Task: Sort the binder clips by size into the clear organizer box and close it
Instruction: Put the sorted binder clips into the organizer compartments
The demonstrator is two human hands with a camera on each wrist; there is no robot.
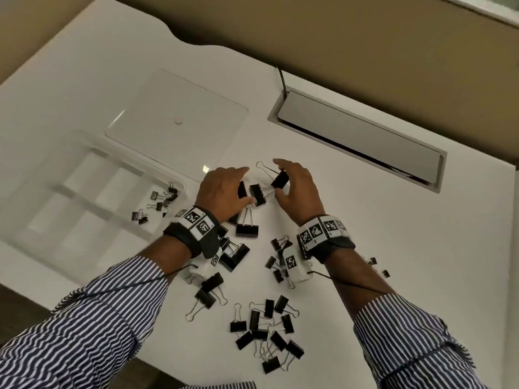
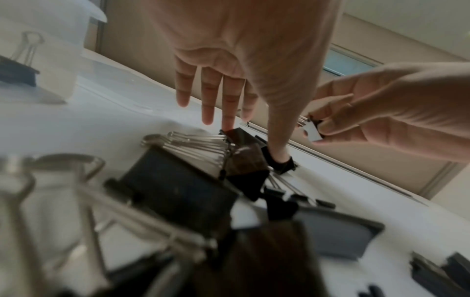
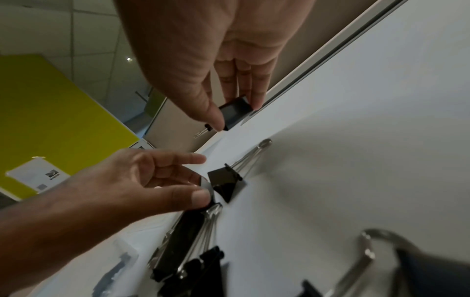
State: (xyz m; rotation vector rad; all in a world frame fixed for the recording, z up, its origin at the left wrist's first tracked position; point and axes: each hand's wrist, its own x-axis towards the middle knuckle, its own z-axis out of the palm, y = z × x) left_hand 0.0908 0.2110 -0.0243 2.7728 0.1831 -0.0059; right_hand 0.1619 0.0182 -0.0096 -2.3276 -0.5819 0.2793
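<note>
Black binder clips, loose, in several sizes: nearest lot a scatter of mid-sized clips (image 1: 266,329) on the white table (image 1: 365,248) at its front edge, between the two striped sleeves. Next lot, small clips (image 1: 278,259) beside the right wristband; large clips (image 1: 233,254) partly under the left wrist.

Left hand (image 1: 222,189): fingers extended and relaxed, thumb and a fingertip touching a large clip (image 1: 257,194) on the table; no closed grasp visible.

Right hand (image 1: 297,186): thumb and fingers pinching a large clip by its black body (image 1: 280,180), lifted clear of the table, wire handles pointing left.

Step in hand, by judgement: collecting large clips for one compartment. Best done by keeping the pinch on the body rather than the handles, which swing, and by lifting each clip free of neighbours whose handles overlap.

Clear organizer box (image 1: 92,192), open, left of the hands: one near-right compartment holds small clips (image 1: 163,200); other compartments appear empty. Its lid (image 1: 179,108) lies flat just beyond the box.

Obstacles: the left forearm lies between the right hand and the box; the clear dividers are hard to see.

Farthest: a grey cable hatch (image 1: 356,138) with one cable (image 1: 282,80), well apart.
</note>
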